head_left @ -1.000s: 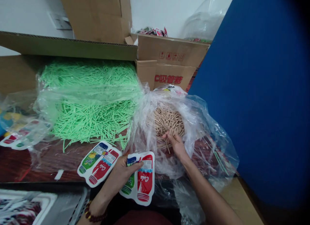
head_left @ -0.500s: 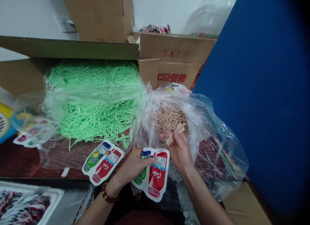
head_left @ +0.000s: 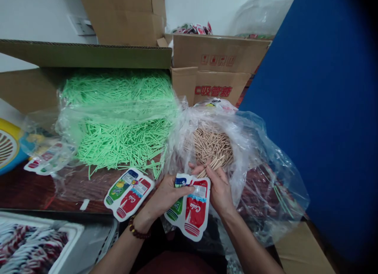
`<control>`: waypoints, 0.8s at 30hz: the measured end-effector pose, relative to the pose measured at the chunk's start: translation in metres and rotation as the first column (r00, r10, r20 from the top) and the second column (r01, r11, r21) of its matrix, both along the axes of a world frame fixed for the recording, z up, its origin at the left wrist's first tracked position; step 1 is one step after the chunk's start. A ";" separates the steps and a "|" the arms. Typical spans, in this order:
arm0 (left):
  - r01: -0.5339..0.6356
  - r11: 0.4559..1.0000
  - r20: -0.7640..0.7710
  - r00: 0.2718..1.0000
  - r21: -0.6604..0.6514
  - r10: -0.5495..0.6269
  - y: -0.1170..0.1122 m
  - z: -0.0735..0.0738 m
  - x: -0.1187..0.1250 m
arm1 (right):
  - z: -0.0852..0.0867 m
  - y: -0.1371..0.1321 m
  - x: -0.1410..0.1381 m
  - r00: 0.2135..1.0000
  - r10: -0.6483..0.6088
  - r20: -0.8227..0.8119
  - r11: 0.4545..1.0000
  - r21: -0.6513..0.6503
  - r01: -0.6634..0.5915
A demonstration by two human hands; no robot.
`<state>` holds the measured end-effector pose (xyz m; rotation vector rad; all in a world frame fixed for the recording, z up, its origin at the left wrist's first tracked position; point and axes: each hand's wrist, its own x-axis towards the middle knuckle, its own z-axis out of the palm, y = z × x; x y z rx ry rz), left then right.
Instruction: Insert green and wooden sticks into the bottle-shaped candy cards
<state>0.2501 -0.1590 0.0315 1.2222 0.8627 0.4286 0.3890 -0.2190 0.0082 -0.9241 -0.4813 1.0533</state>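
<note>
My left hand (head_left: 171, 193), with a beaded bracelet on the wrist, grips a bottle-shaped candy pouch (head_left: 197, 209) printed in green and red with the word Cola. Its thumb lies across the pouch front. In my right hand (head_left: 217, 185) is a small bunch of thin brown sticks (head_left: 211, 167), pinched between thumb and fingers close to the pouch's upper edge. Just beyond, a pile of the same brown sticks (head_left: 214, 146) lies in a clear plastic bag (head_left: 248, 136). A second pouch (head_left: 129, 193) rests flat on the table, left of my left hand.
Green sticks (head_left: 124, 142) spill from a plastic-lined cardboard box (head_left: 100, 56) at the left. Another carton (head_left: 220, 55) stands behind the bag. A white foam box (head_left: 72, 242) of packed pouches sits lower left. A blue panel (head_left: 310, 120) borders the right side.
The bunch of sticks in my right hand has come down slightly, nearer the pouch. The left hand keeps its hold on the pouch. The whole view has shifted a little.
</note>
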 end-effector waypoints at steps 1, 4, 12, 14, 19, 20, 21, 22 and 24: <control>0.023 1.000 0.024 0.999 0.004 -0.023 0.001 -0.002 -0.001 | -0.001 -0.001 0.002 1.000 0.024 0.016 1.000 0.005 -0.025; 0.049 0.998 0.046 0.998 0.035 -0.050 0.005 -0.007 -0.002 | -0.002 -0.002 0.010 0.976 0.195 0.100 0.981 -0.007 -0.195; 0.068 0.993 0.031 0.997 0.094 -0.071 0.016 -0.008 -0.002 | 0.013 0.011 0.030 0.906 0.176 0.384 0.978 0.035 -0.205; 0.070 0.992 0.042 0.996 0.107 -0.075 0.019 -0.008 -0.001 | 0.014 0.009 0.032 0.784 0.205 0.585 0.974 -0.045 -0.220; 0.056 0.988 0.033 0.998 0.144 -0.061 0.023 -0.010 -0.002 | 0.015 0.003 0.037 0.617 0.251 0.746 0.956 -0.091 -0.278; 0.059 0.989 0.037 0.997 0.138 -0.064 0.024 -0.011 -0.002 | 0.015 0.003 0.038 0.612 0.240 0.754 0.956 -0.074 -0.284; 0.063 0.989 0.045 0.997 0.135 -0.069 0.024 -0.011 -0.003 | 0.015 0.003 0.039 0.593 0.235 0.770 0.954 -0.068 -0.291; 0.063 0.988 0.054 0.996 0.139 -0.071 0.025 -0.012 -0.003 | 0.014 0.004 0.040 0.557 0.242 0.794 0.950 -0.077 -0.303; 0.061 0.984 0.061 0.996 0.165 -0.072 0.026 -0.013 -0.003 | 0.013 0.005 0.041 0.456 0.271 0.848 0.936 -0.122 -0.330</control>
